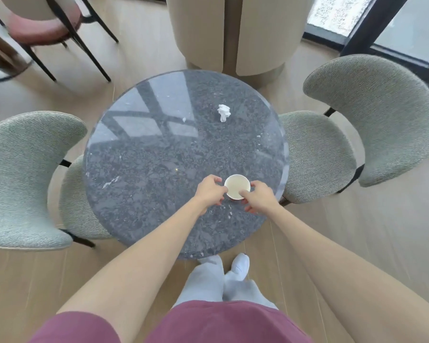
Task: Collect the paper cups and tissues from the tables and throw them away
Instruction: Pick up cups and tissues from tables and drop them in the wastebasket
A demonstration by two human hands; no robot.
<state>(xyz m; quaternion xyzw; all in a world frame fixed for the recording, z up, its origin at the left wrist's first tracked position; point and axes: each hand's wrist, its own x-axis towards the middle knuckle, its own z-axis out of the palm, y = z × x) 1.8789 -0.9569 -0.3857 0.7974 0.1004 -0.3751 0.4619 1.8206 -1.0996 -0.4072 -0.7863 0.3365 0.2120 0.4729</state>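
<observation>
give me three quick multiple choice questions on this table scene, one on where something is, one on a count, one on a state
1. Where does the crumpled tissue lie?
A. on the round table, on the far side from the person
B. inside the cup
C. on a chair seat

2. How many grey-green chairs stand at the table?
A. one
B. two
C. four

3. How does the paper cup stand?
A. tipped on its side
B. upside down
C. upright, mouth open

Answers:
1 A, the tissue sits on the stone top beyond the cup.
2 B, one chair shows at each side.
3 C, its pale inside faces up between the left hand and right hand, whose fingers touch its rim.
</observation>
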